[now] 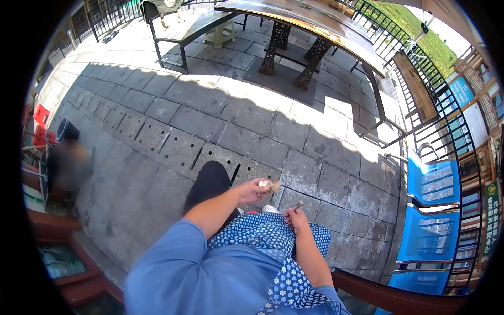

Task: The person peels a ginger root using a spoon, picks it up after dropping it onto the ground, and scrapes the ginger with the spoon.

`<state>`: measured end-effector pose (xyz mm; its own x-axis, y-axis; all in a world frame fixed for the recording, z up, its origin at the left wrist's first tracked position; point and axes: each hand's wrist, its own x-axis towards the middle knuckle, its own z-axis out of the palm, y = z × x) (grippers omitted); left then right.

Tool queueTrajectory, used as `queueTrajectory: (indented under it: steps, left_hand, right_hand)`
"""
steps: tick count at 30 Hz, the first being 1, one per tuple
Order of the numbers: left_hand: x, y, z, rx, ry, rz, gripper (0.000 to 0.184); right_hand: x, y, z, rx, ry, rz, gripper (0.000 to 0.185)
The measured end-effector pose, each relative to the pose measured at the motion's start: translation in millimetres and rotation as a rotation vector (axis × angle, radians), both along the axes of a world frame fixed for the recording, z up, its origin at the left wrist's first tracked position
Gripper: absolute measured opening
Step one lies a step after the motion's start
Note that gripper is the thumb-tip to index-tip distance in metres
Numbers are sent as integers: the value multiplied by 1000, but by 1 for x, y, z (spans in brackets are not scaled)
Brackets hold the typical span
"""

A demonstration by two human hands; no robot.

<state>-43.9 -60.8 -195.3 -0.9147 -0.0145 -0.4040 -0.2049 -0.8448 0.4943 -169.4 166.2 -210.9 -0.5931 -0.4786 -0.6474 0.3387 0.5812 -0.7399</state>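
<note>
My left hand [253, 191] is closed on a small pale-brown lump [273, 186] with a whitish part near the fingers. The lump's kind is not clear at this size. To its right and a little lower, my right hand [297, 219] is closed round a thin, dark, short thing [299, 205] that sticks up past the fingers; its kind cannot be made out. The two hands are apart, above my lap. A blue apron with white flowers [252, 231] covers the lap, and a white shoe [270, 209] shows just beyond it.
Grey stone paving [199, 123] spreads ahead, with a row of holed drain slabs [178, 149]. A long table [315, 21] and a bench [207, 23] stand farther off. Blue seats [430, 231] and a black railing [446, 113] line the right; a dark bucket [67, 129] stands left.
</note>
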Motion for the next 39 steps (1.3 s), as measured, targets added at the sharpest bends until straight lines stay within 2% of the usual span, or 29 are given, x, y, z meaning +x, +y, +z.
queueTrajectory:
  steps: [6,8,11,21,24,26,27,28,30,32,39]
  left_hand:
    - [1,1,-2,-86,45,-31,34]
    - [0,-3,-6,-2,49,-86,34]
    - [1,-4,14,119,55,-104,34]
    - [2,0,16,27,64,-98,36]
    - [0,4,-12,-88,-24,-74,36]
    - [-1,8,-39,-739,-75,-132,35]
    - [2,9,-39,-853,-108,-157,35]
    - [3,10,-39,-853,-108,-157,35]
    - [5,11,-40,-1110,-187,-270,38]
    - [4,12,-41,-1120,-164,-227,37]
    - [5,13,-40,-1175,-204,-306,39]
  right_hand:
    - [1,-1,3,-4,-10,-11,18]
    - [1,-1,3,-5,-13,-12,18]
    - [1,0,3,0,-14,-12,18]
    - [1,0,2,6,-8,2,18]
    - [1,-1,4,13,-8,-2,19]
    - [1,-1,5,18,-10,-8,19]
    - [1,-1,5,14,-3,-3,19]
    - [1,-1,4,10,3,3,19]
    - [1,-1,4,10,-3,-4,19]
    - [1,-1,4,10,-10,-12,19]
    - [2,-1,4,0,-2,-40,18]
